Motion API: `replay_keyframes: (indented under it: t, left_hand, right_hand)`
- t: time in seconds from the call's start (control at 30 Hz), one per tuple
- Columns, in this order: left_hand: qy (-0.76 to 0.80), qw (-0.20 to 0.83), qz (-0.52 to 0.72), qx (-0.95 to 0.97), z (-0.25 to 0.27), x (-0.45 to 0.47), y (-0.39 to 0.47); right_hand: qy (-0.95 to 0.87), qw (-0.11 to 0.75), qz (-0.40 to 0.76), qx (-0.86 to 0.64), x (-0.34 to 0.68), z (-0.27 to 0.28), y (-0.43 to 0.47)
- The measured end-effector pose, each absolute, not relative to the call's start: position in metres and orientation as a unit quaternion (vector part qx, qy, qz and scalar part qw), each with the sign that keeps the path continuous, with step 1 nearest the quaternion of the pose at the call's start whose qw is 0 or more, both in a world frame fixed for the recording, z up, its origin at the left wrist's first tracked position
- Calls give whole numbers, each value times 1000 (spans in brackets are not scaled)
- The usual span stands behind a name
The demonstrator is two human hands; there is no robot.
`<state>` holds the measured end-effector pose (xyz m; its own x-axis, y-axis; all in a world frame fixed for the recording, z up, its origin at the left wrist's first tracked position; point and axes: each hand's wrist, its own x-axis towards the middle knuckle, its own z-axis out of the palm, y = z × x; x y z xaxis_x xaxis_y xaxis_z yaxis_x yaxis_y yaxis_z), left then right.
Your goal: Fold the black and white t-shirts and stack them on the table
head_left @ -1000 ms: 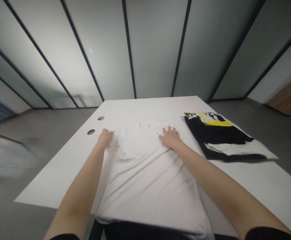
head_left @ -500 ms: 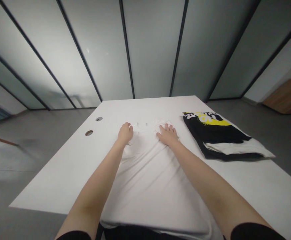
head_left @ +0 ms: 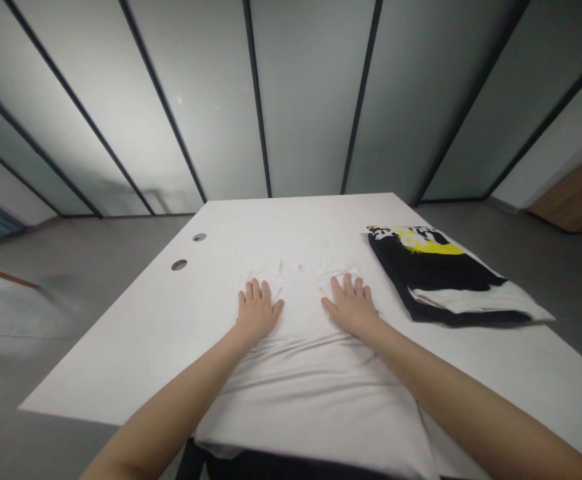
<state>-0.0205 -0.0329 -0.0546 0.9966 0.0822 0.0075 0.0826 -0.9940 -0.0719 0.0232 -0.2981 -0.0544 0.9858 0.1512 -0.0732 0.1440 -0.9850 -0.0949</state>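
Note:
A white T-shirt (head_left: 311, 393) lies spread on the white table, its neckline at the far end and its near end hanging over the table's front edge. Wrinkles run across its middle. My left hand (head_left: 258, 310) rests flat on the upper left of the shirt, fingers apart. On the upper right, my right hand (head_left: 351, 303) lies palm down with its fingers spread. Neither hand grips the fabric.
On the right of the white table (head_left: 135, 347) lies a folded black garment (head_left: 425, 267) with a yellow and white print and a white section. Two round holes (head_left: 179, 265) pierce the tabletop on the left. Frosted glass panels (head_left: 305, 100) stand behind.
Both hands have moved nearer to me, and the shirt's neckline has come with them. My left hand has gone from curled to flat. Folds now run more crosswise.

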Motion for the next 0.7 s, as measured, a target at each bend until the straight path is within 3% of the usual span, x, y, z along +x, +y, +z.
replay_keyframes:
  t: [0.3,0.53,0.7]
  left_hand:
    - [-56,-8,51,-997,-42,66,-19]
    - [-33,-17,-23,-999,-38,118,-9]
    - [-52,-48,-113,-991,-35,110,-9]
  right_hand:
    - [-36,81,42,-995,92,-43,-277]
    - [-75,108,-12,-991,148,-43,-275]
    - [-85,213,-138,-963,152,-52,-287]
